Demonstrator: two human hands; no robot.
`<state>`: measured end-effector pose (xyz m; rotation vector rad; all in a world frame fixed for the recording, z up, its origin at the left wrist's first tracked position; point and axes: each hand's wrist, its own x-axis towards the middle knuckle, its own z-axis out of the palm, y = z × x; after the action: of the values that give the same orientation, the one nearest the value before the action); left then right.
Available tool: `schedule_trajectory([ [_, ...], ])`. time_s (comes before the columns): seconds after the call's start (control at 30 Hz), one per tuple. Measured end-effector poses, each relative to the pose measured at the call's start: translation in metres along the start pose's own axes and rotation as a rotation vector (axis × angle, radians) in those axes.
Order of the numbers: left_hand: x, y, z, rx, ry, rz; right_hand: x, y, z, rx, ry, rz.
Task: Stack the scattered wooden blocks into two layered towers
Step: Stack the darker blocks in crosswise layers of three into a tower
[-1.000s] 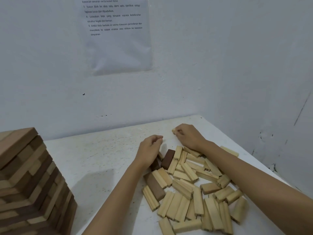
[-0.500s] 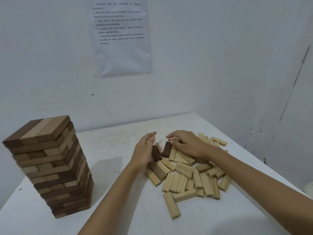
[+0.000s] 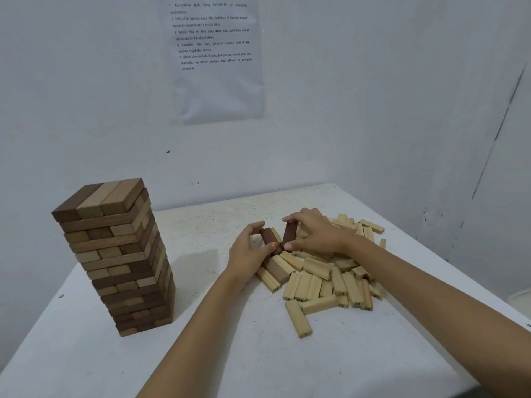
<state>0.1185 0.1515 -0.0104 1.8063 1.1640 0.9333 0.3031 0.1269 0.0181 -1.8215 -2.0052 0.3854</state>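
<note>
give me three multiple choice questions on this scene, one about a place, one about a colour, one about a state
1. Where does the tower stand relative to the pile of loose blocks?
A. to its right
B. to its left
C. on top of it

2. What colour is the block held by the right hand?
A. pale yellow
B. white
C. dark brown

3. The left hand is:
A. pinching a dark block
B. flat and open, holding nothing
C. resting on the tower

Answers:
1 B: the tower stands apart on the left side, the pile on the right.
2 C: it is far darker than the pale pile below it.
3 A: thumb and fingers curl round the dark block's ends.
</note>
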Motion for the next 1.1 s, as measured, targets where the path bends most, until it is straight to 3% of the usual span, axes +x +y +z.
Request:
schedule_trajectory([
  [0.23, -0.009, 0.014, -0.006, -0.242, 0.171, 0.104, -0.012, -0.016, 0.003, 0.697, 0.142, 0.019],
  [0.4, -0.024, 0.027, -0.024, -0.371, 0.27, 0.038, -0.02, -0.046, -0.003, 1.095, 0.169, 0.197],
  [0.47, -0.032, 0.026, -0.03, -0.39, 0.246, 0.005, -0.026, -0.056, 0.0, 0.965, 0.077, 0.237],
  [0.6, -0.049, 0.02, -0.04, -0.369, 0.258, -0.058, -0.035, -0.068, 0.021, 0.294, -0.014, 0.135],
  [0.73, -0.064, 0.011, -0.047, -0.369, 0.228, -0.129, -0.032, -0.073, 0.038, 0.005, 0.023, 0.12],
  [0.97, -0.085, 0.009, -0.055, -0.349, 0.159, -0.15, -0.029, -0.077, 0.045, 0.17, 0.176, 0.106],
  [1.1, -0.104, 0.013, -0.06, -0.35, 0.158, -0.155, -0.05, -0.093, 0.039, 0.529, 0.358, 0.069],
])
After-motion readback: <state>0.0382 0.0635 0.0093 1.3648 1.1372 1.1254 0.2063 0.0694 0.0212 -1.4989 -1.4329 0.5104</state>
